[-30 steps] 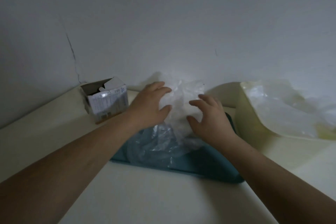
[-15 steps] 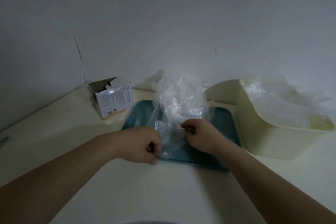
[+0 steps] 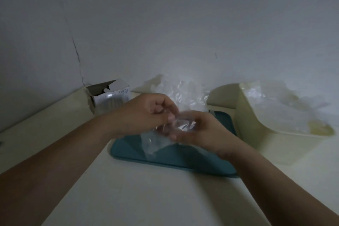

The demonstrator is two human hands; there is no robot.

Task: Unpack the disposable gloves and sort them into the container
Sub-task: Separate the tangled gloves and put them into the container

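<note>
Pinching the limp, slippery glove (image 3: 154,143) mid-frame between left hand (image 3: 146,113) and right hand (image 3: 199,131), likely best taken by an edge.

box (image 3: 110,97) left of tray (image 3: 183,163), container (image 3: 256,130) right

Single head-worn view, looking forward and down, close over table (image 3: 139,189)

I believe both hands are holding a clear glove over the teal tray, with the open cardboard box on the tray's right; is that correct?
Not quite. The head view shows the open cardboard box on the left of the teal tray; the cream container is on its right. The left hand and right hand hold the clear glove over it.
</note>
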